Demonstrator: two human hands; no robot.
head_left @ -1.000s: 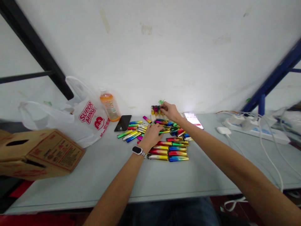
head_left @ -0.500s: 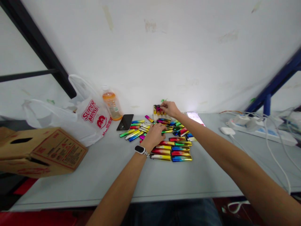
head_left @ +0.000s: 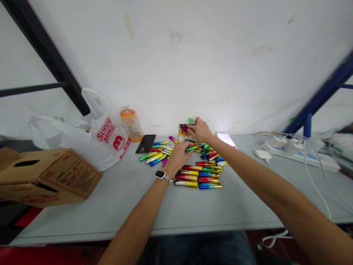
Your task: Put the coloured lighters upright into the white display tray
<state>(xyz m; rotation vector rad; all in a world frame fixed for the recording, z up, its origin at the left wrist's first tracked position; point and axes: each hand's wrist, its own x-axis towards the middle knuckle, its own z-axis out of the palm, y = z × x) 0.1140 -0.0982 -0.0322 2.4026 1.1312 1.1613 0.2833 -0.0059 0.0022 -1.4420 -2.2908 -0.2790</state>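
Shiny, multicoloured lighters lie in a loose pile and in two neat columns, where a blue lighter (head_left: 210,186) is nearest the front. My left hand (head_left: 179,154) reaches over the pile, fingers closed on a green lighter (head_left: 191,148). By the wall, a clear holder (head_left: 181,137) has several lighters standing upright in it, among them a purple lighter (head_left: 184,129). My right hand (head_left: 201,131) is at this row's right end, its thumb and fingers pinched on a lighter whose body is mostly hidden by the hand.
To the left are a black phone (head_left: 146,144), an orange drink bottle (head_left: 131,123), a white plastic bag (head_left: 103,143) and a cardboard box (head_left: 68,176). A lit phone (head_left: 226,139) lies behind my right forearm. Power strips (head_left: 303,154) and white cables occupy the right side.
My left hand has drawn its fingers together around a green lighter in the pile. My right hand stays at the upright row with slightly shifted fingers. The camera view has moved slightly.
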